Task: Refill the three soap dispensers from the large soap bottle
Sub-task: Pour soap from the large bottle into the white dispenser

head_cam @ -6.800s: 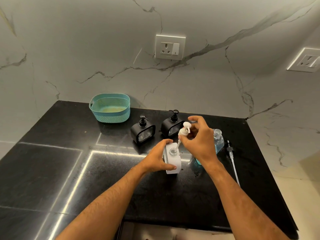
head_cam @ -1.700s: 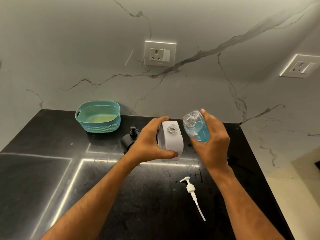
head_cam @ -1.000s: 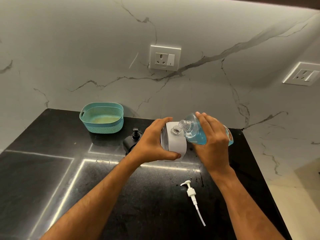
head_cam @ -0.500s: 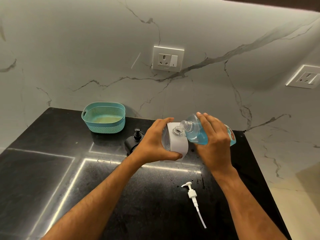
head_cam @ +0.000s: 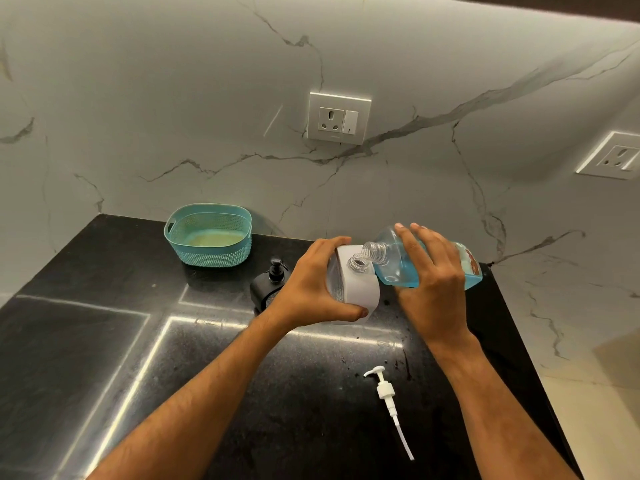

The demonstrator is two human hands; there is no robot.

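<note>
- The left hand (head_cam: 313, 289) gripped the white soap dispenser (head_cam: 356, 289), fingers curled over its top edge and thumb pressed along its lower front; the dispenser was held tilted, just above the black surface (head_cam: 104, 341) near its far right part, with its uncapped neck facing up.
- The right hand (head_cam: 434, 285) gripped the large soap bottle (head_cam: 398, 268), fingers wrapped over its upper side. The bottle lay tipped almost level, its open threaded mouth directly over the dispenser's neck and nearly touching it; blue liquid filled the lower part of the bottle. Whether liquid was passing between the two openings could not be told.
- A black soap dispenser (head_cam: 268, 289) with its pump fitted stood on the surface just left of the left hand, partly hidden behind the wrist.
- A white pump head (head_cam: 386, 391) with its long dip tube lay flat on the surface toward the near right edge, well apart from both hands, tube pointing toward the near edge.
- A teal perforated basket (head_cam: 207, 237) sat at the far edge of the surface, against the marble wall (head_cam: 138, 116).
- Two wall sockets were set in the marble, one (head_cam: 339, 117) above the hands and one (head_cam: 613, 155) at the right.
</note>
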